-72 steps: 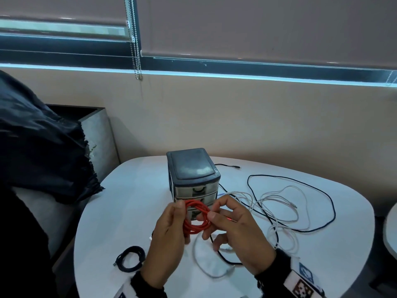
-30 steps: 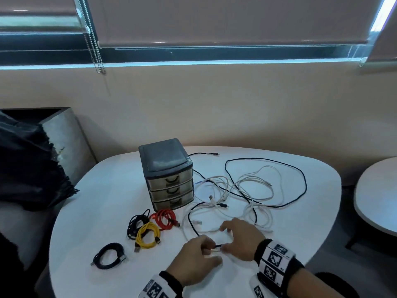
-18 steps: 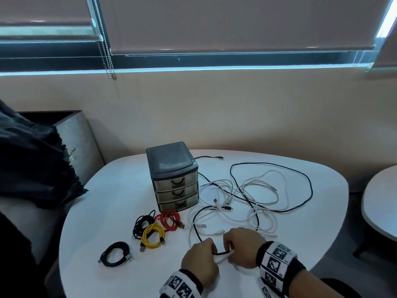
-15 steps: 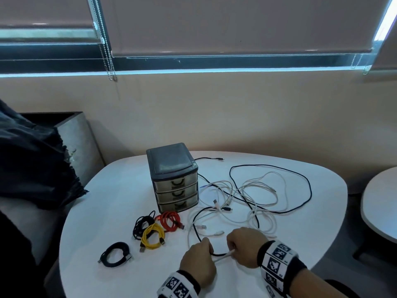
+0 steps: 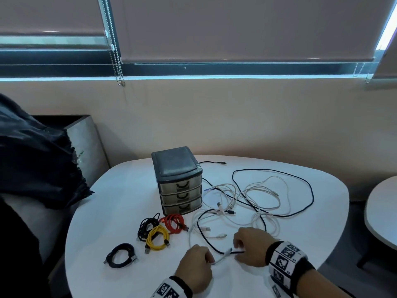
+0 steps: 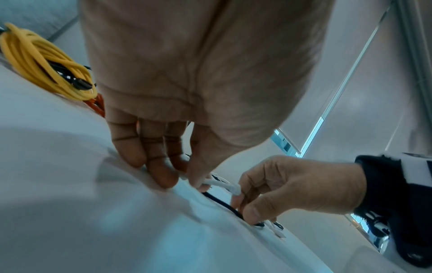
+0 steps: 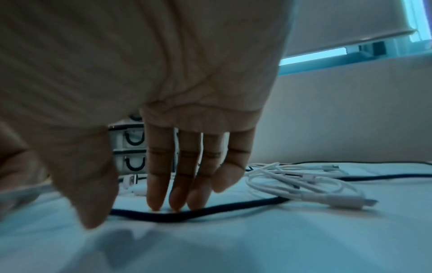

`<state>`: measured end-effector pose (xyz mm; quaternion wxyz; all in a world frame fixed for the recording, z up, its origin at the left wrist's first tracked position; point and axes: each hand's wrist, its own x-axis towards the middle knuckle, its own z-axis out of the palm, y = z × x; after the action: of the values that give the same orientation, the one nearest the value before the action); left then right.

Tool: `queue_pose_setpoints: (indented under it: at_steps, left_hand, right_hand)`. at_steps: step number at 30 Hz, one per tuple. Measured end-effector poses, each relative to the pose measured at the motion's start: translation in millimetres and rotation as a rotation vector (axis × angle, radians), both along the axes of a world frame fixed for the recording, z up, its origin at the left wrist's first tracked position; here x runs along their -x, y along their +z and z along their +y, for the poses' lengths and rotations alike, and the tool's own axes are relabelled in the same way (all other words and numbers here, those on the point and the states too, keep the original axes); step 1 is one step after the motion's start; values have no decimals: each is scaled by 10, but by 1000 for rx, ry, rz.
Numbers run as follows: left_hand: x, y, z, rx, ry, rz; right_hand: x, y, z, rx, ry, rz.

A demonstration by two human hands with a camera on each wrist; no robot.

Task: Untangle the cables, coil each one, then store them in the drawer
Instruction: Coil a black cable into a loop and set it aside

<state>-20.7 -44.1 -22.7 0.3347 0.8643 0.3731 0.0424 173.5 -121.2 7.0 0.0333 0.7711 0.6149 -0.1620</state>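
The tangle [image 5: 253, 203] of white and black cables lies right of centre on the desk [image 5: 120, 198], beside the drawer unit [image 5: 179, 181]. At the lower centre of the head view, the left hand [image 5: 195, 269] pinches a white cable [image 5: 222, 257] between thumb and fingers. The right hand [image 5: 251, 247] is curled around the black cable [image 5: 209, 239] just beside that white plug; the left wrist view shows thumb and forefinger closed on it, while in the right wrist view the other fingers [image 7: 177, 175] reach down straight to the desk.

Step in hand: untangling, judged from the two hands gripping different cables where they cross. The next move likely calls for drawing the white cable clear of the black one, then coiling it. Risk: pulling may tighten loops further up the tangle.

Four coils lie left of the hands: red [image 5: 175, 223], yellow [image 5: 156, 237], a black coil [image 5: 146, 227] touching the yellow, and another black one [image 5: 120, 254] apart at lower left. All three drawers appear closed; nothing is stored yet.

The desk is white and rounded. Behind it stand a beige wall and a window with lowered blinds [image 5: 236, 26]. Dark fabric [image 5: 32, 160] occupies the left edge.
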Motion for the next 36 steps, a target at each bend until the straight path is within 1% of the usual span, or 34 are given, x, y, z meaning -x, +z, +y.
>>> queue_pose_setpoints:
  at_steps: [1, 5, 6, 8, 10, 11, 13, 14, 16, 17, 18, 20, 21, 23, 25, 28, 30, 31, 32, 33, 34, 36]
  left_hand:
    - [1, 3, 5, 9, 6, 0]
    - [15, 18, 26, 34, 3, 14]
    - [20, 21, 31, 39, -3, 15]
    - [23, 45, 27, 42, -9, -1]
    - [-17, 54, 31, 56, -19, -69]
    - [-57, 54, 19, 79, -15, -138]
    - [-151, 87, -35, 153, 48, -347]
    - [-193, 117, -62, 161, 136, -468]
    - [-240, 235, -73, 74, 377, -655]
    - [-250, 305, -51, -5, 464, -692]
    - [-248, 373, -20, -78, 496, -713]
    - [-246, 495, 44, -141, 424, -734]
    - [-256, 545, 82, -133, 378, -746]
    - [-272, 595, 157, -46, 314, -796]
    - [-259, 643, 203, 119, 290, -868]
    - [-169, 659, 248, 263, 279, -875]
    - [-78, 631, 267, 294, 286, -836]
    - [-32, 616, 279, 288, 285, -812]
    - [8, 617, 279, 279, 273, -792]
    - [32, 615, 274, 275, 248, -775]
    - [53, 627, 256, 283, 217, -767]
    - [86, 678, 194, 319, 130, -783]
  right_hand:
    - [17, -5, -1, 18, 9, -3]
    - [169, 9, 40, 61, 55, -164]
    - [186, 34, 53, 67, 62, -176]
    - [172, 103, 88, -4, 44, -139]
    - [136, 227, 144, -188, -42, 22]
    - [114, 314, 173, -302, -84, 127]
    - [96, 563, 236, -524, -136, 287]
    - [90, 699, 269, -637, -137, 323]
    - [112, 960, 299, -815, -80, 363]
    - [138, 1062, 299, -860, -32, 370]
    - [177, 1141, 291, -877, 11, 358]
    - [283, 1256, 270, -883, 87, 310]
    - [339, 1304, 263, -901, 125, 292]
    - [449, 1404, 249, -963, 174, 300]
    - [532, 1511, 236, -1065, 173, 343]
    - [521, 1720, 204, -1336, 42, 454]
    - [368, 1850, 200, -1525, -115, 506]
    - [247, 1881, 204, -1570, -203, 506]
    - [122, 1880, 213, -1559, -283, 496]
    - [11, 1840, 225, -1491, -343, 480]
    - [-69, 1763, 242, -1379, -374, 455]
    - [-109, 1544, 263, -1102, -358, 415]
